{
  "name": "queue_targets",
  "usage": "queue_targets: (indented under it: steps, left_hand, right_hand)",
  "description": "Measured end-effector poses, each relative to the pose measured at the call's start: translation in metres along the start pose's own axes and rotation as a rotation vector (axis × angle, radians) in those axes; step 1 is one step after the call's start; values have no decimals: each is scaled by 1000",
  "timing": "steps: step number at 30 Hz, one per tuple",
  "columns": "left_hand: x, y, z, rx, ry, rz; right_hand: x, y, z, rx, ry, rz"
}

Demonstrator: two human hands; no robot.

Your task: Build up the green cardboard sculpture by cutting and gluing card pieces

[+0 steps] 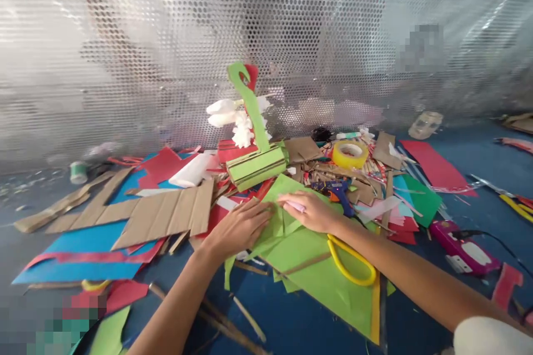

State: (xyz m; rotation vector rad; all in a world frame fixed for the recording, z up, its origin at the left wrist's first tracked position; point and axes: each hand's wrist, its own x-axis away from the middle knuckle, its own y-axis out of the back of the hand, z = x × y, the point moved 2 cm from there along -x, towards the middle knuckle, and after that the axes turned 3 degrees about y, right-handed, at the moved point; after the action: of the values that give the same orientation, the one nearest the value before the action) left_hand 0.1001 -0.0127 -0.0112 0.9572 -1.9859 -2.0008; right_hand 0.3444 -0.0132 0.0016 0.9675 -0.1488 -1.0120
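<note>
My left hand (241, 227) rests palm down on green paper, its fingers stretched out near the far edge of the sheet. Close by, my right hand (312, 211) is closed on a short pale pink stick-like thing (295, 206), whose exact kind I cannot make out. Both hands are over a pile of light green sheets (333, 294). Under my right forearm lies a yellow scissor handle (353, 269); its blades are hidden. Just beyond the hands stands a green and red paper-covered model (258, 166) with a curled green strip and white flower-like pieces.
Cut cardboard (166, 213), blue sheets (87, 249) and red scraps lie at left. A yellow tape roll (350, 154), a blue glue gun (338, 193) and a magenta device with a cable (464, 248) lie at right. A perforated metal panel (175, 55) closes off the back.
</note>
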Motion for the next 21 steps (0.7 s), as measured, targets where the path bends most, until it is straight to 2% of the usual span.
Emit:
queue_targets:
  steps: [5,10,14,18,21]
  left_hand:
    - [5,-2,0,-53,-10,-14]
    - [4,1,-3,-26,5,24]
    - [3,3,-2,-4,-11,42]
    - [2,3,0,8,-12,45]
    - [1,3,0,20,-19,52]
  right_hand:
    - [1,0,-1,-53,-30,-4]
    - [3,-1,-3,-74,-33,-15]
    - [1,-2,-11,-207,-81,-15]
    - [-2,-3,-18,-382,-140,-98]
    - [-4,-2,-17,-384,-146,-158]
